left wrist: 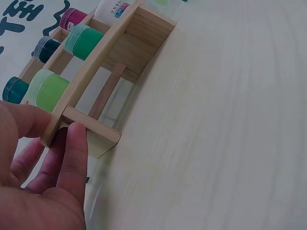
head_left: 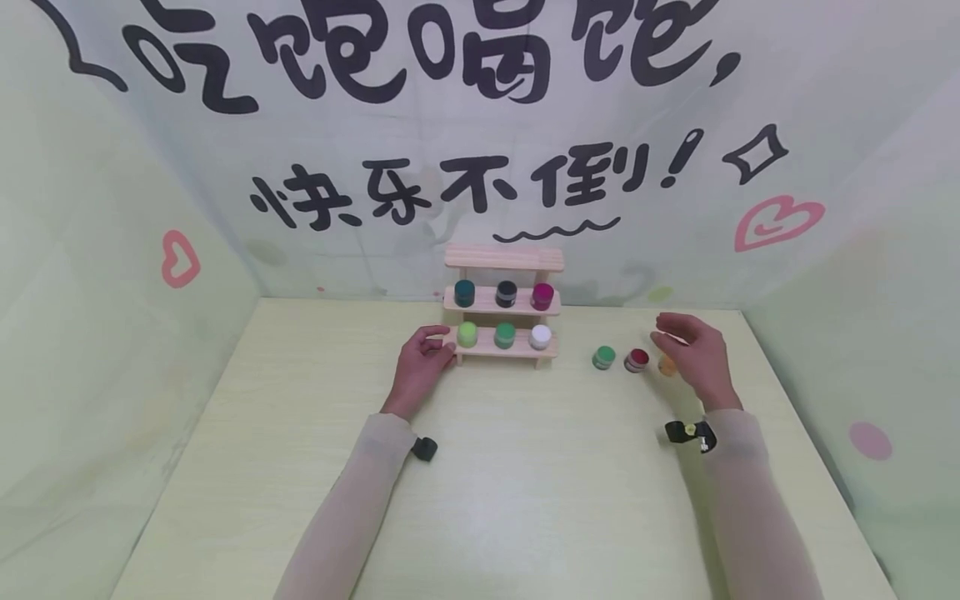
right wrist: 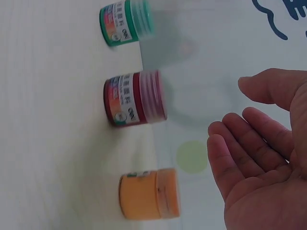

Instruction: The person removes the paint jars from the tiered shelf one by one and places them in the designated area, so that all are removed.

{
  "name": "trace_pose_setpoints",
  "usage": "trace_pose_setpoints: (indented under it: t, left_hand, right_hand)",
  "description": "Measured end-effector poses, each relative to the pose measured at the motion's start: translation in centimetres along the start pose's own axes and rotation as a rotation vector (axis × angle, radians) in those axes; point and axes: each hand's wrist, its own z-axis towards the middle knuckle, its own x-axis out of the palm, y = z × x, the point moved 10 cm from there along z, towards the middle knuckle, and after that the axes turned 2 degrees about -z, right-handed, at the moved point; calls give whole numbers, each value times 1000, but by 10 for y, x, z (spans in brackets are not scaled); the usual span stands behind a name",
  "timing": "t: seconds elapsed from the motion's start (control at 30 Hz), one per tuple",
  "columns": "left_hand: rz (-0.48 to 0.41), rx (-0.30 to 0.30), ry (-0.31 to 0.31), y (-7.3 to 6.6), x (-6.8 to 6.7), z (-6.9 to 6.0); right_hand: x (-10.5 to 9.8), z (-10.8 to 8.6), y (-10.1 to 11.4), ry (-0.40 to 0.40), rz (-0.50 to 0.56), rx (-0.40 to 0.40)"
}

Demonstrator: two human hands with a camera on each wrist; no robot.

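Note:
My left hand (head_left: 420, 367) grips the left end of the lowest shelf of a small wooden tiered rack (head_left: 504, 260). In the left wrist view its fingers curl round the wooden end (left wrist: 91, 124). On that shelf stand a light green paint jar (head_left: 467, 335), a green one (head_left: 504, 336) and a white one (head_left: 540, 337). The middle shelf bears teal (head_left: 464, 293), dark (head_left: 506, 293) and magenta (head_left: 542, 297) jars. Holding nothing, my right hand (head_left: 697, 354) hovers with relaxed fingers by an orange jar (right wrist: 148, 194), partly hidden in the head view. Beside it are dark red (right wrist: 134, 98) and green (right wrist: 125, 21) jars.
The pale wooden table (head_left: 480, 483) carries the rack near its back edge. Printed cloth walls (head_left: 420, 275) with black lettering enclose the back and both sides. Small dark wrist cameras (head_left: 424, 449) are strapped to both wrists.

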Motion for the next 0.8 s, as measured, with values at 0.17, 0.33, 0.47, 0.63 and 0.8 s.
trace_pose_setpoints:
  t: [0.17, 0.33, 0.47, 0.63, 0.8]
  left_hand:
    - [-8, -7, 5, 0, 2, 1]
    - [-2, -6, 0, -1, 1, 0]
    - [-2, -15, -1, -1, 1, 0]
    - [-24, -28, -3, 1, 1, 1]
    - [-41, -32, -4, 1, 1, 0]
  right_hand:
    - [14, 2, 16, 5, 69, -22]
    - [30, 4, 33, 20, 107, -57]
    - [42, 5, 45, 34, 138, -78]
    - [54, 6, 60, 39, 185, -102]
    - [69, 8, 74, 64, 177, -115]
